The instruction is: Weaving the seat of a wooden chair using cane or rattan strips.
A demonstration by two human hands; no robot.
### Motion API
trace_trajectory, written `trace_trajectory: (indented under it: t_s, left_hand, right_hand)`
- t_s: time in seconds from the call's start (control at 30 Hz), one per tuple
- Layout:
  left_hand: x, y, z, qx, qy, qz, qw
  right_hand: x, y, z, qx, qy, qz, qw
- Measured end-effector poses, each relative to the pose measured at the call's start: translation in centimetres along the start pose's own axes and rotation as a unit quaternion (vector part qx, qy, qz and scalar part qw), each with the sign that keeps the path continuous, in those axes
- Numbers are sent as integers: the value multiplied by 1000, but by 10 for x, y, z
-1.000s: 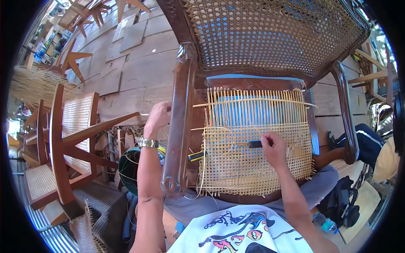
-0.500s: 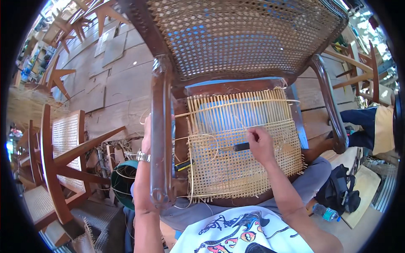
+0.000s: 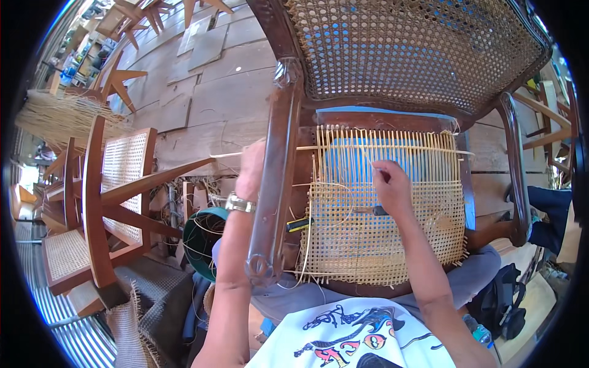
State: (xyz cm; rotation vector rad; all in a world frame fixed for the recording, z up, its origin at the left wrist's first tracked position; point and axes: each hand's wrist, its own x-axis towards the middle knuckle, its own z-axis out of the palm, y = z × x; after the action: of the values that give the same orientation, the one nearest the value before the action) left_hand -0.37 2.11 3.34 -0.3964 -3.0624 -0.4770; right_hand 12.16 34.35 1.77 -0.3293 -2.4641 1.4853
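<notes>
Cane seat [image 3: 392,254] — black-handled tool [image 3: 379,211] lying on it; yellow-and-black tool [image 3: 299,225] at left edge.

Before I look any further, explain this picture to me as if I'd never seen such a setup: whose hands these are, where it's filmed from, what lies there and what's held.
There is no machine here: these are a person's own bare hands. The camera sits on that person's head and looks down, so picture left is their left; its wide lens bends straight edges.

In front is a chair with a partly woven seat. On the seat lies a black-handled tool, and near its left edge a yellow-and-black tool.

The left hand is at a long strand, partly hidden by the armrest. The right hand is curled above the seat; whether it holds anything is too small to tell.
</notes>
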Motion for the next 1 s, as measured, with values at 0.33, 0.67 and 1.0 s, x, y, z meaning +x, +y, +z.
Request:
trace_trajectory:
  t_s: [0.33, 0.67, 1.0]
  left_hand:
    - [0, -24, 23, -209, -7, 35, 977]
    - [5, 22, 2, -47, 8, 53, 997]
    - [3, 7, 33, -429, -59, -117, 894]
  right_hand:
    - [7, -34, 33, 2, -116, 118, 986]
    - [19, -13, 57, 17, -108, 48, 993]
    - [33, -25, 73, 18, -130, 102, 986]
